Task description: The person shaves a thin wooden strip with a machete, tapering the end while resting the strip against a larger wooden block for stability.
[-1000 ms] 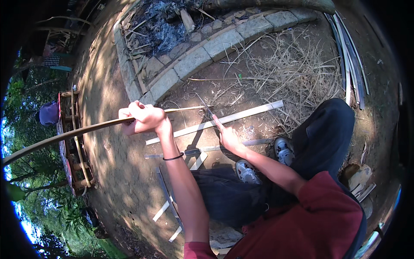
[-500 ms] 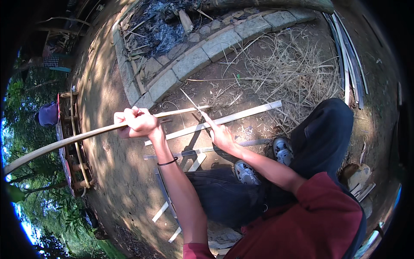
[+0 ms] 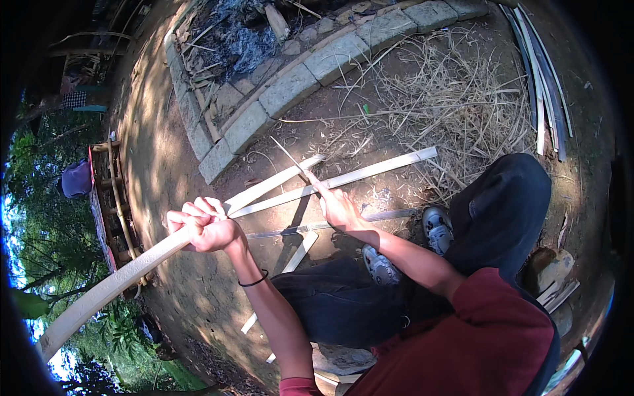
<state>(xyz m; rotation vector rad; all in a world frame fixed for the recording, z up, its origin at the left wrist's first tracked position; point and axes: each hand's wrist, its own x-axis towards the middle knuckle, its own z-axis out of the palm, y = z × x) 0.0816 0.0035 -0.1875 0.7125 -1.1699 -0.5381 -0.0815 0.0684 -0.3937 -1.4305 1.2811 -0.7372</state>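
Head view, bamboo strip [image 3: 132, 267] in left grip [image 3: 201, 228]

Bright daylight, hard sun from far left: the dirt ground [image 3: 152, 112] at left is lit in dappled patches, w/ leaf shade over the rest. Sunlit bamboo strip [image 3: 105, 290] nearly blown out, pale glare along its length; sky bit at near left edge also overexposed. Stone border [image 3: 290, 86] evenly lit, crisp. The left hand [image 3: 205, 226] and forearms cast dark, sharp shadows on soil at centre. Centre in focus; strong fisheye bend, black vignette round rim, trees at left smeared and soft.
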